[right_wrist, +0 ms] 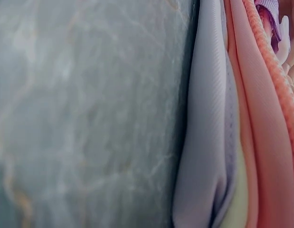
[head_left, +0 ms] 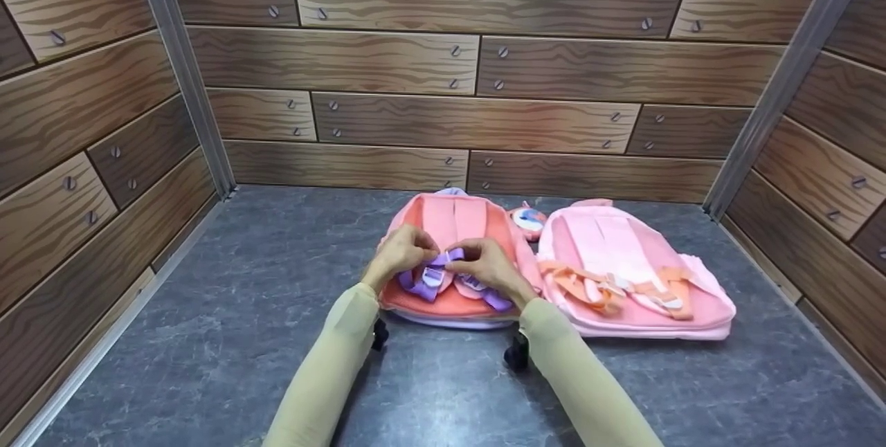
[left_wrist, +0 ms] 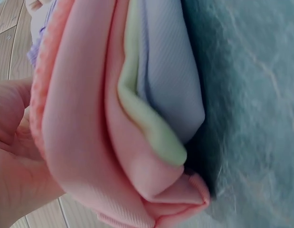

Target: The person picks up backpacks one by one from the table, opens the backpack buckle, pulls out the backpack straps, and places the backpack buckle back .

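A coral backpack [head_left: 408,302] lies with its shoulder-strap side up on the grey surface. Over its middle, my left hand [head_left: 405,253] and right hand [head_left: 490,266] meet at a purple webbing strap [head_left: 419,288] with a white buckle [head_left: 434,277]. Each hand pinches the purple webbing between thumb and fingers; the exact grip is partly covered. The left wrist view has the left hand [left_wrist: 18,152] beside the bag's layered side [left_wrist: 80,118]. At the right wrist view's upper right edge, a purple strap [right_wrist: 272,19] and a white plastic piece [right_wrist: 283,40] show near the fingers.
A pink backpack [head_left: 623,322] with orange straps [head_left: 588,295] lies right beside the coral one. A round red, white and blue item [head_left: 529,221] sits between them at the back. Wood-patterned walls [head_left: 471,66] enclose the dark marbled surface [head_left: 277,260] on three sides.
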`<state>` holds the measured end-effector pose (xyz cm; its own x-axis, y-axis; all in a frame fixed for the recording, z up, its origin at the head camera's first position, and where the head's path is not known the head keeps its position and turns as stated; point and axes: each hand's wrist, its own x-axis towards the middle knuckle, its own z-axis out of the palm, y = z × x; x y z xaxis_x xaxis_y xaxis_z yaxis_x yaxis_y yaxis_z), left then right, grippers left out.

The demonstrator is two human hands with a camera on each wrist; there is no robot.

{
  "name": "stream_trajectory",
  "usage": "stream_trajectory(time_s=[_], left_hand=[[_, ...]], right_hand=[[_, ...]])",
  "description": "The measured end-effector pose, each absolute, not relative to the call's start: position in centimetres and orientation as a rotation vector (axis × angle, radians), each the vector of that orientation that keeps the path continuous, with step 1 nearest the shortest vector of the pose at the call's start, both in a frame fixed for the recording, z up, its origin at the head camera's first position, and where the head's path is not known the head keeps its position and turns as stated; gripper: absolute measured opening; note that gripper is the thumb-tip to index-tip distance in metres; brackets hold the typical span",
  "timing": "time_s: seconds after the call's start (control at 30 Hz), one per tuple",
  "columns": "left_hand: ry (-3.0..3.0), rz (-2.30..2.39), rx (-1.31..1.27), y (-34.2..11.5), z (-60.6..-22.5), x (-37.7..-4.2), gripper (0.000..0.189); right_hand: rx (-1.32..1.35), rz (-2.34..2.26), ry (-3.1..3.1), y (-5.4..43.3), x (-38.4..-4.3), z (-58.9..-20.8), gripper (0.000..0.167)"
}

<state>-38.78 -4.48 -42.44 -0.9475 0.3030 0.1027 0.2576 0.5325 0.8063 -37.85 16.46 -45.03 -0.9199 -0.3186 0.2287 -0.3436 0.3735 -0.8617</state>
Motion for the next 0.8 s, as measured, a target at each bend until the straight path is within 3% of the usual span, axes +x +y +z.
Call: stream_trajectory(time_s=[0.8], left_hand=[[2.664, 1.465, 0.546, -4.81, -42.38, -38.78, 0.009]], right_hand=[[0.573, 1.635, -2.584, 16.44, -37.82, -45.10, 0.023]])
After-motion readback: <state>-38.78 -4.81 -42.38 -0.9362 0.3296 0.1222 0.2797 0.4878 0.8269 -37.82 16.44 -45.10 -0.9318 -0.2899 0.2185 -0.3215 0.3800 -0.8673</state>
